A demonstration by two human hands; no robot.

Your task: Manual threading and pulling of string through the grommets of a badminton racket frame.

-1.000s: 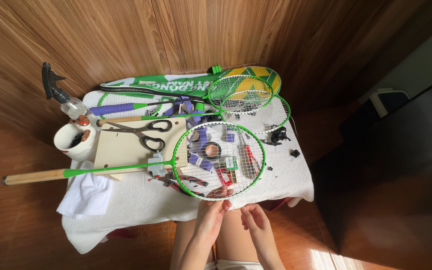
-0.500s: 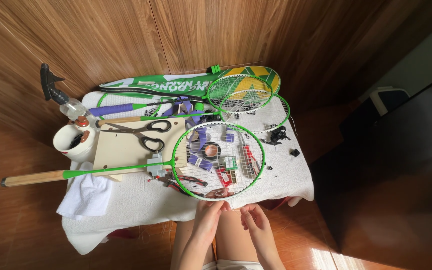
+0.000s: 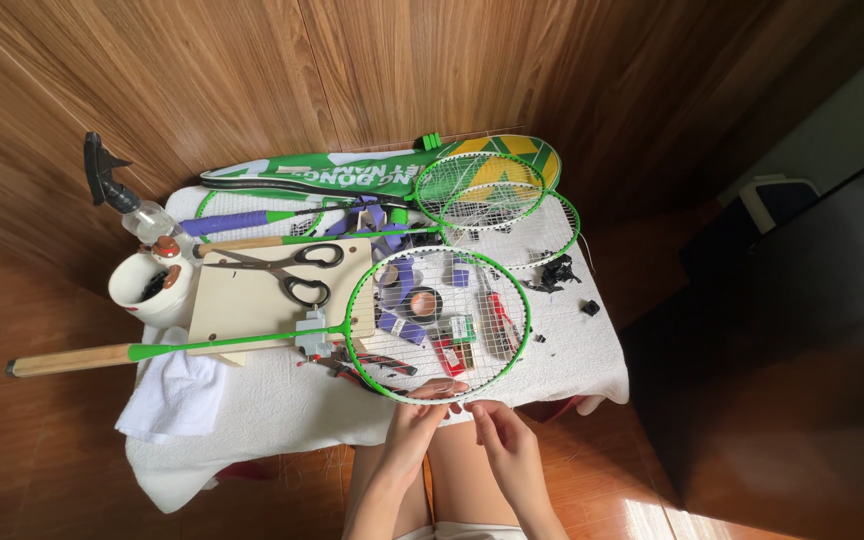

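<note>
A green-framed racket (image 3: pixel 354 298) lies across the white-clothed table (image 3: pixel 577 360), with its wooden handle (image 3: pixel 62 359) sticking out to the left. My left hand (image 3: pixel 414 428) has its fingertips closed on the near rim of the strung head. Just right of it, my right hand (image 3: pixel 500 442) pinches what looks like a thin white string at the same stretch of rim. Under the strings lie purple grip rolls (image 3: pixel 397 325), a tape roll (image 3: pixel 424 300) and small red-and-green packets (image 3: pixel 455 340).
Black-handled scissors (image 3: pixel 287 270) rest on a pale wooden board (image 3: pixel 252 305). A white cup (image 3: pixel 152 292), a spray bottle (image 3: pixel 122 197) and a white towel (image 3: pixel 177 395) sit at the left. More green rackets (image 3: pixel 482 190) and a racket cover (image 3: pixel 352 172) lie at the back. A dark cabinet (image 3: pixel 802 330) stands on the right.
My right hand has moved up and left to the racket's rim, closing the gap to my left hand. The racket stays put.
</note>
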